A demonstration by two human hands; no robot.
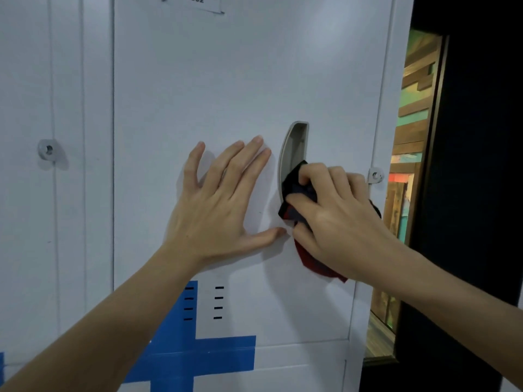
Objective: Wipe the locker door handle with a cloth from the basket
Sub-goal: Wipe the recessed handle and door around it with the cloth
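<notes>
A grey recessed handle (294, 145) runs vertically on the white locker door (226, 80). My right hand (336, 216) grips a bunched dark blue and red cloth (297, 190) and holds it against the handle's lower half, which the cloth hides. A red corner of the cloth hangs below my palm. My left hand (220, 205) lies flat on the door just left of the handle, fingers spread and straight, thumb pointing toward the cloth. No basket is in view.
The door carries a label reading 0002 (195, 0) at the top, vent slots (203, 302) and blue tape (195, 355) below. A lock hasp (375, 175) sits at the door's right edge, another (48, 149) on the neighbouring locker. A dark frame (467, 165) stands to the right.
</notes>
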